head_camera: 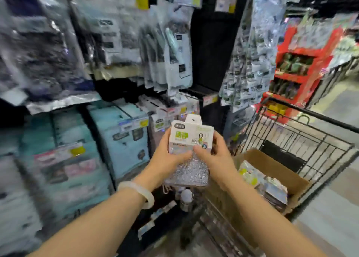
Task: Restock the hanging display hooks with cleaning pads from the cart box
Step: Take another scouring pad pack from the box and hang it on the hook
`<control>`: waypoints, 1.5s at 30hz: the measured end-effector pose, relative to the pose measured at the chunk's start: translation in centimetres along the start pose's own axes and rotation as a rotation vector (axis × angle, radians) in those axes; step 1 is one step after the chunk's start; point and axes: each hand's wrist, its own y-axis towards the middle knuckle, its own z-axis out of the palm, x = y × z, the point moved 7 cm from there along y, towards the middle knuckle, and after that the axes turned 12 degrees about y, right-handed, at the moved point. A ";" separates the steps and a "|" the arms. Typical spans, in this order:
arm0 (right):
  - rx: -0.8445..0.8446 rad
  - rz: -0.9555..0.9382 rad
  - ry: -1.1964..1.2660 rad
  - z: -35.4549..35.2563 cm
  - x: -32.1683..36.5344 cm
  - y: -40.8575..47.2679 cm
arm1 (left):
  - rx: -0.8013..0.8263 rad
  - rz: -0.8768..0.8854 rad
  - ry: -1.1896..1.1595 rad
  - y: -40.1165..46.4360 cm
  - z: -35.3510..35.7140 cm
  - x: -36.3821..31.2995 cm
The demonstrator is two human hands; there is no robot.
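Head view: shop aisle, hanging packets (120,35) blurred.
Hands: left hand (167,157) and right hand (215,155) both grip one pad pack (189,140).
Cart (303,140): cardboard box (275,171) inside.

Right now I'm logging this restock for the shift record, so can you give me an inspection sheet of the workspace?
Surface: no table; work happens in the air between the display and the cart.
Job's things: one pack of cleaning pads held upright, hang tab on top; more packs lie in the open cardboard box in the cart.
Clutter: hanging bagged goods and teal packages crowd the display.
Grippers: left hand and right hand both grip the pack; a pale bracelet on the left wrist.
Cables: nothing seen.
Surroundings: red display stand down the aisle; picture blurred.
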 end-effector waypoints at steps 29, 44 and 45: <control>1.177 -0.283 0.365 87.8 21.6 -45.1 | -1.291 0.026 0.282 -68.6 -73.0 -10.7; 1.016 -0.585 0.362 105.5 36.9 -46.4 | -1.315 0.266 0.465 -73.5 -91.6 -23.3; 0.996 -0.598 0.354 106.6 37.3 -46.6 | -1.297 0.282 0.465 -73.8 -93.1 -23.5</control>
